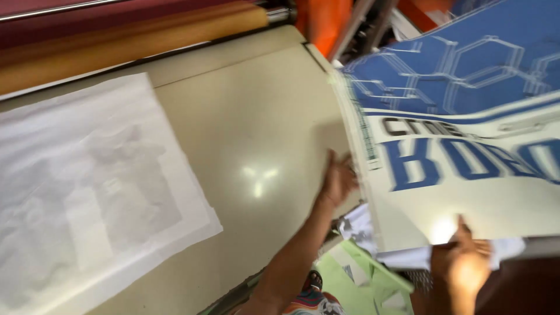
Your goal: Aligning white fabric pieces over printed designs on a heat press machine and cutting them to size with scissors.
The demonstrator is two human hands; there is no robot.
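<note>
Gripping a large printed sheet (466, 175) — left hand (338, 178) at its edge, right hand (464, 262) pinching the near edge (fingers blurred) — beside white paper (87, 186) on the table (262, 116).

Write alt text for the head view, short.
Two bare hands hold a large printed sheet, blue and white with big lettering, at the right of a beige table: the left hand at its left edge, the right hand at its near edge. A thin white sheet lies on the table's left; a brown roller runs along the back.
</note>
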